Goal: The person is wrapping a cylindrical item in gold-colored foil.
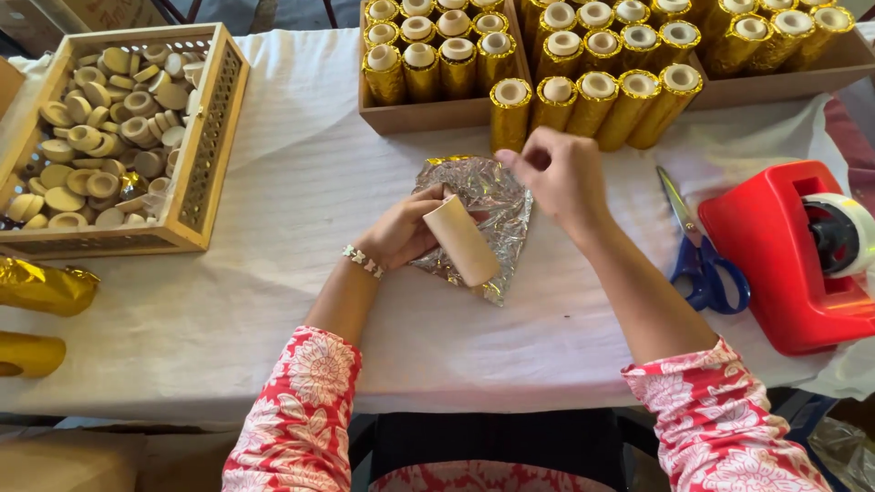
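My left hand [401,230] holds a plain beige cardboard tube [462,240] lying on a crinkled sheet of shiny foil [492,196] spread on the white cloth. My right hand [558,175] pinches the foil's far edge, fingers closed on it, just above the tube. Several gold-wrapped tubes [592,102] stand directly behind the foil.
A wooden crate [210,128] of small round beige caps sits at the left. Cardboard trays [428,114] full of gold-wrapped tubes line the back. Blue-handled scissors [697,255] and a red tape dispenser [788,255] lie to the right. Gold foil rolls [41,287] rest at the left edge.
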